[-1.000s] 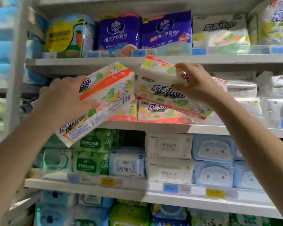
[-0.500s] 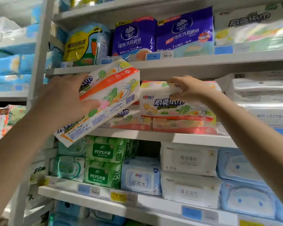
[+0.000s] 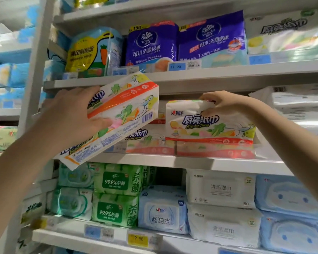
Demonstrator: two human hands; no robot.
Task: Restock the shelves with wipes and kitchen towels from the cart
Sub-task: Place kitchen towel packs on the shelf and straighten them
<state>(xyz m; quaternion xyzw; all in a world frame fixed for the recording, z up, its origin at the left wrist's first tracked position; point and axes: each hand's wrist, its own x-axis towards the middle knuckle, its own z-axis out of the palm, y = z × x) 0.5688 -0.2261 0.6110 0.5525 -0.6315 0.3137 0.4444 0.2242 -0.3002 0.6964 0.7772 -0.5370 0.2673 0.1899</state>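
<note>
My left hand [image 3: 70, 116] grips a white and orange pack of kitchen towels [image 3: 117, 114], tilted, in front of the left end of the middle shelf [image 3: 191, 163]. My right hand [image 3: 226, 104] holds the top of a second kitchen towel pack [image 3: 209, 123]. That pack lies flat on two like packs [image 3: 215, 150] stacked on the shelf. Another like pack [image 3: 147, 142] lies partly behind the tilted pack.
Purple and yellow kitchen paper packs [image 3: 173, 43] stand on the shelf above. Green, blue and white wipe packs [image 3: 163, 208] fill the shelf below, with price tags [image 3: 138, 240] on its edge. White packs [image 3: 299, 101] lie at the right. A grey upright [image 3: 33, 79] bounds the left.
My right hand has lowered its pack flat onto the stack on the middle shelf. The view has moved closer. My left hand still holds its tilted pack in about the same place.
</note>
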